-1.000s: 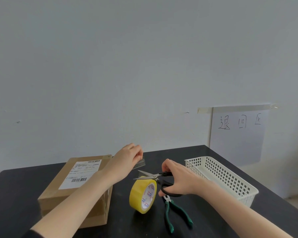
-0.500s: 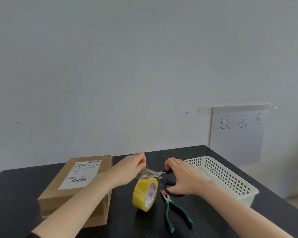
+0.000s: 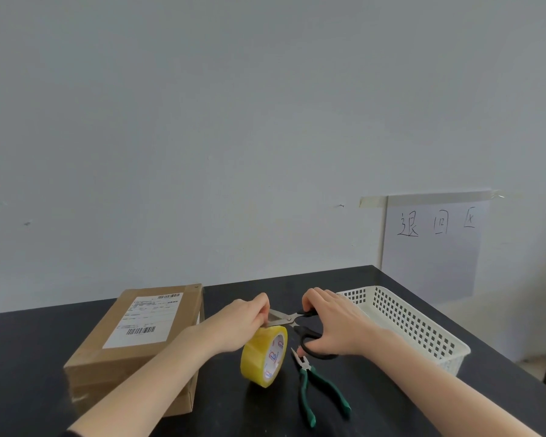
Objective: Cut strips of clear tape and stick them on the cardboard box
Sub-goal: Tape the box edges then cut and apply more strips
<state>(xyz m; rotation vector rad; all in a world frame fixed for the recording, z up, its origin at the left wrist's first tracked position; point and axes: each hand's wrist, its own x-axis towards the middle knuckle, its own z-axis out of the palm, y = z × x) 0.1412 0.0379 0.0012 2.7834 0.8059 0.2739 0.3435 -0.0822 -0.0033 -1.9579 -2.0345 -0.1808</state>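
Note:
A yellowish roll of clear tape (image 3: 263,355) stands on its edge on the black table (image 3: 22,357). My left hand (image 3: 240,323) pinches the tape's free end just above the roll. My right hand (image 3: 334,323) grips black-handled scissors (image 3: 292,320), whose blades reach left to the fingertips of my left hand. The cardboard box (image 3: 133,345) with a white shipping label lies flat to the left, next to my left forearm.
Green-handled pliers (image 3: 316,386) lie on the table right of the roll. A white perforated plastic basket (image 3: 416,326) stands at the right. A handwritten paper sheet (image 3: 435,241) is taped to the wall behind it.
My left hand came down and right from above the box to the top of the roll. The scissors' blades moved in against its fingertips, and the roll shifted slightly.

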